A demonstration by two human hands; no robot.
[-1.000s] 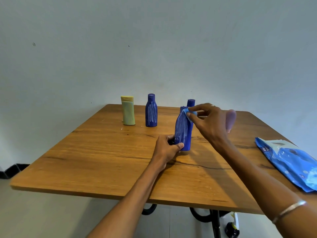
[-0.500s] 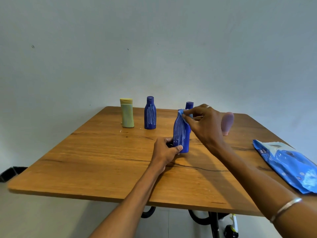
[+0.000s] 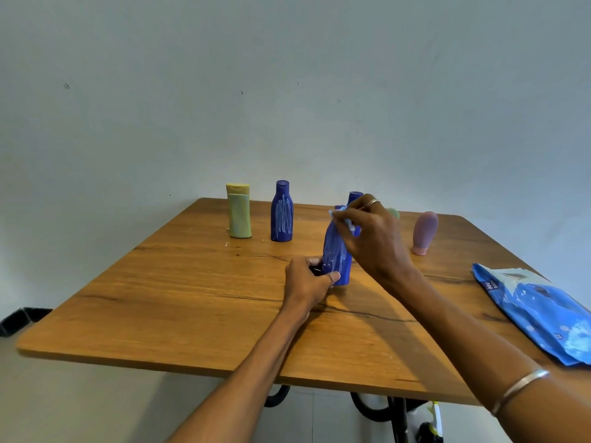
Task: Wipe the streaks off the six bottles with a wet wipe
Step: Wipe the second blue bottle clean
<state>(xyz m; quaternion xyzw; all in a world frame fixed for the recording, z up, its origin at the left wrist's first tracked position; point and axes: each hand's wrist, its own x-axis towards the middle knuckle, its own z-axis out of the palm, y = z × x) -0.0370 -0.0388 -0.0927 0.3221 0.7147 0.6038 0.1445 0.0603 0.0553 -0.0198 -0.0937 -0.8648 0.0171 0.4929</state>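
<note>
The person stood over a wooden table (image 3: 179,302) with both bare arms reaching in. The left hand (image 3: 308,281) was curled around the base of a dark blue bottle (image 3: 335,259) standing upright near the middle of the table, fingers and thumb closed on its lower part. White streaks ran down the front of that bottle. The right hand (image 3: 372,239) was at the bottle's shoulder and neck, fingertips pinched shut on a pale blue wet wipe (image 3: 343,219) pressed against it — the cap itself was hidden behind the hand. A ring showed on one finger and a thin bangle (image 3: 519,390) on that wrist.

Along the far edge stood the others: a yellow-green bottle (image 3: 239,215) at the left, just beside it a second blue bottle (image 3: 282,212) scribbled with white streaks, then the top of a third blue bottle (image 3: 354,197) peeping out behind the right hand. Further right a bit of a green bottle (image 3: 394,213) showed past the knuckles — too little to say more — and well apart from it a pink bottle (image 3: 424,233) resting cap-down. At the right edge of the table lay a blue pack of wipes (image 3: 540,311), flat.
</note>
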